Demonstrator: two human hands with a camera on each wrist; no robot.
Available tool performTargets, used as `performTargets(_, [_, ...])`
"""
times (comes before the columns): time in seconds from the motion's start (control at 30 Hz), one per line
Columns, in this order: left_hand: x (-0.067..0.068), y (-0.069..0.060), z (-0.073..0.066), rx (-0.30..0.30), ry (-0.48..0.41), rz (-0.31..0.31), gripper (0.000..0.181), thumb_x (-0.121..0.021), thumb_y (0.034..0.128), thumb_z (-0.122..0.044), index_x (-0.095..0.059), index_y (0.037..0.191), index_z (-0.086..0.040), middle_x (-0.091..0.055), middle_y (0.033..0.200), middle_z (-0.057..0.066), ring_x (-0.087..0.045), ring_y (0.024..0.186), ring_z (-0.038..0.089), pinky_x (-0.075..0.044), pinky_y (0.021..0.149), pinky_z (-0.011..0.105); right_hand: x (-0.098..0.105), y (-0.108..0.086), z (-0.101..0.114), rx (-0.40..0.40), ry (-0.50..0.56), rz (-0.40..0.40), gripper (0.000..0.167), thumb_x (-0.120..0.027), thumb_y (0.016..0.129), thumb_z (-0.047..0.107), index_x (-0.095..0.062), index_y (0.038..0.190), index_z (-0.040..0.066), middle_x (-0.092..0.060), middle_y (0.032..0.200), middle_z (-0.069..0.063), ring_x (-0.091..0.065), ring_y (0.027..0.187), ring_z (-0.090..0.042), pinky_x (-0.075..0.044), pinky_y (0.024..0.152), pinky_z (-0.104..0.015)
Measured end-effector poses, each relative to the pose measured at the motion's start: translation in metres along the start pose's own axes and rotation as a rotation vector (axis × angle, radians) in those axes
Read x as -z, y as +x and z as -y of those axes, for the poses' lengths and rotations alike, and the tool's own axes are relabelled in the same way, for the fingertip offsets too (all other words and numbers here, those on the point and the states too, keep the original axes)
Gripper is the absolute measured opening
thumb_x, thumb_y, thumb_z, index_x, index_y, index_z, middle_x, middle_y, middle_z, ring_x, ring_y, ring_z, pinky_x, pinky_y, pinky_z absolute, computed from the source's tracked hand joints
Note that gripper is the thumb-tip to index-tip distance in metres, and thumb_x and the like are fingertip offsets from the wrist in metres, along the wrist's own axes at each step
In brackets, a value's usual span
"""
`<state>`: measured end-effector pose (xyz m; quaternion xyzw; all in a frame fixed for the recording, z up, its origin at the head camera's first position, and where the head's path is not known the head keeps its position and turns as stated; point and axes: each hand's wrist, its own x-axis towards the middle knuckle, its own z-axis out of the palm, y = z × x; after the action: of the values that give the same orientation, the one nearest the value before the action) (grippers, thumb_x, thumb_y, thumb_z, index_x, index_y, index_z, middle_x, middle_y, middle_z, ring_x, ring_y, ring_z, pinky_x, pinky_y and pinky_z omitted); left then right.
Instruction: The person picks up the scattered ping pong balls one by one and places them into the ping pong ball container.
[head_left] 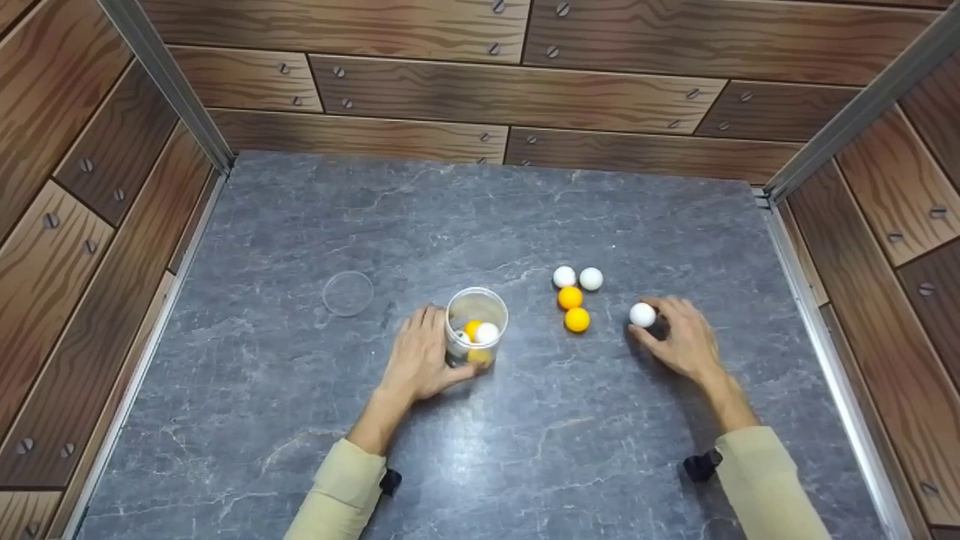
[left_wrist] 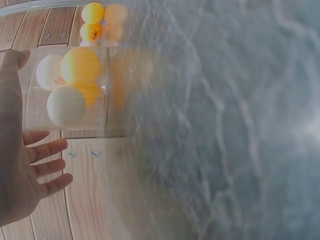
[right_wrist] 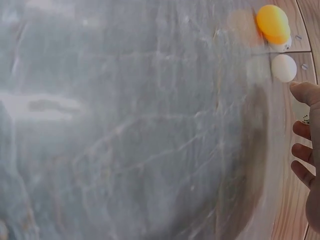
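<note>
A clear plastic jar stands upright, with white and orange balls lying at its bottom. My left hand grips the jar from the left side, thumb across its near side. In the left wrist view, the balls show through the jar wall beyond the fingers. Over to the right, my right hand pinches a white table tennis ball between thumb and forefinger, at the tabletop. That ball is mostly hidden behind the fingers in the right wrist view.
Between the hands, two orange balls and two white balls sit close together on the grey marbled tabletop. A clear round lid lies left of the jar. Wood-patterned walls with metal edge strips enclose the back and sides.
</note>
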<state>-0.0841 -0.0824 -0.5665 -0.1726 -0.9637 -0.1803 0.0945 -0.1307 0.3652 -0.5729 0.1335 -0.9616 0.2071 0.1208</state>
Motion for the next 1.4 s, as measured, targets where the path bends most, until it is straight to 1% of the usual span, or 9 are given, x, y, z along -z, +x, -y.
performTargets(0.17, [0.000, 0.001, 0.000, -0.005, 0.008, -0.009, 0.097, -0.065, 0.0780, -0.080, -0.053, 0.131, 0.000, -0.064, 0.122, 0.017, -0.060, 0.114, 0.033, -0.052, 0.094, 0.045, 0.003, 0.004, 0.008, 0.024, 0.016, -0.015, 0.051, -0.087, 0.085, 0.028, -0.070, 0.128, 0.006, -0.074, 0.115, -0.016, -0.063, 0.095, -0.032, -0.048, 0.082, -0.048])
performTargets(0.37, [-0.001, 0.003, 0.001, -0.007, 0.017, -0.011, 0.098, -0.062, 0.0790, -0.081, -0.053, 0.131, 0.001, -0.064, 0.123, 0.018, -0.060, 0.114, 0.033, -0.052, 0.095, 0.046, 0.007, 0.009, 0.019, 0.061, 0.021, -0.035, 0.052, -0.088, 0.083, 0.029, -0.071, 0.127, 0.007, -0.074, 0.117, -0.016, -0.064, 0.098, -0.034, -0.049, 0.083, -0.050])
performTargets(0.53, [-0.001, 0.003, 0.000, -0.009, 0.005, -0.015, 0.099, -0.062, 0.0790, -0.082, -0.053, 0.131, 0.001, -0.064, 0.123, 0.018, -0.060, 0.115, 0.034, -0.053, 0.097, 0.046, 0.009, 0.012, 0.028, 0.084, 0.042, -0.043, 0.052, -0.089, 0.083, 0.028, -0.071, 0.127, 0.007, -0.075, 0.117, -0.016, -0.066, 0.102, -0.036, -0.050, 0.087, -0.052])
performTargets(0.63, [-0.001, 0.003, 0.000, -0.005, 0.003, -0.011, 0.099, -0.063, 0.0783, -0.083, -0.052, 0.132, 0.000, -0.064, 0.124, 0.018, -0.060, 0.116, 0.034, -0.053, 0.098, 0.047, 0.010, 0.014, 0.034, 0.105, 0.053, -0.056, 0.052, -0.089, 0.082, 0.028, -0.072, 0.126, 0.007, -0.075, 0.114, -0.015, -0.065, 0.100, -0.036, -0.049, 0.085, -0.051])
performTargets(0.77, [-0.001, 0.003, 0.000, -0.003, 0.006, -0.011, 0.099, -0.064, 0.0778, -0.082, -0.052, 0.132, 0.000, -0.063, 0.124, 0.018, -0.060, 0.116, 0.033, -0.053, 0.097, 0.047, 0.011, 0.015, 0.042, 0.136, 0.074, -0.083, 0.051, -0.090, 0.081, 0.027, -0.072, 0.125, 0.007, -0.075, 0.109, -0.014, -0.064, 0.094, -0.034, -0.047, 0.081, -0.047])
performTargets(0.9, [-0.001, 0.003, 0.000, -0.012, 0.007, -0.032, 0.095, -0.065, 0.0778, -0.079, -0.053, 0.130, 0.000, -0.063, 0.121, 0.015, -0.059, 0.113, 0.032, -0.052, 0.095, 0.045, 0.011, 0.017, 0.050, 0.166, 0.098, -0.100, 0.051, -0.091, 0.080, 0.025, -0.073, 0.124, 0.007, -0.076, 0.107, -0.013, -0.064, 0.093, -0.032, -0.046, 0.081, -0.044])
performTargets(1.03, [-0.002, 0.003, 0.000, -0.017, 0.011, -0.047, 0.093, -0.065, 0.0779, -0.078, -0.054, 0.129, -0.001, -0.064, 0.119, 0.014, -0.059, 0.111, 0.031, -0.052, 0.094, 0.044, 0.011, 0.019, 0.058, 0.188, 0.101, -0.111, 0.049, -0.091, 0.080, 0.025, -0.074, 0.122, 0.006, -0.076, 0.106, -0.013, -0.064, 0.092, -0.032, -0.047, 0.080, -0.044])
performTargets(1.23, [-0.001, 0.002, 0.000, -0.006, 0.009, -0.011, 0.098, -0.064, 0.0781, -0.079, -0.053, 0.133, 0.001, -0.064, 0.124, 0.018, -0.060, 0.116, 0.034, -0.052, 0.098, 0.048, 0.007, 0.022, 0.068, 0.204, 0.107, -0.107, 0.048, -0.091, 0.080, 0.025, -0.074, 0.121, 0.007, -0.076, 0.106, -0.012, -0.065, 0.093, -0.032, -0.049, 0.081, -0.045])
performTargets(1.4, [0.000, 0.001, 0.000, 0.005, 0.005, 0.016, 0.100, -0.065, 0.0779, -0.080, -0.052, 0.135, 0.002, -0.063, 0.128, 0.019, -0.059, 0.120, 0.035, -0.052, 0.102, 0.049, 0.003, 0.024, 0.075, 0.238, 0.109, -0.119, 0.048, -0.091, 0.078, 0.025, -0.075, 0.120, 0.006, -0.076, 0.102, -0.012, -0.065, 0.092, -0.031, -0.049, 0.079, -0.045])
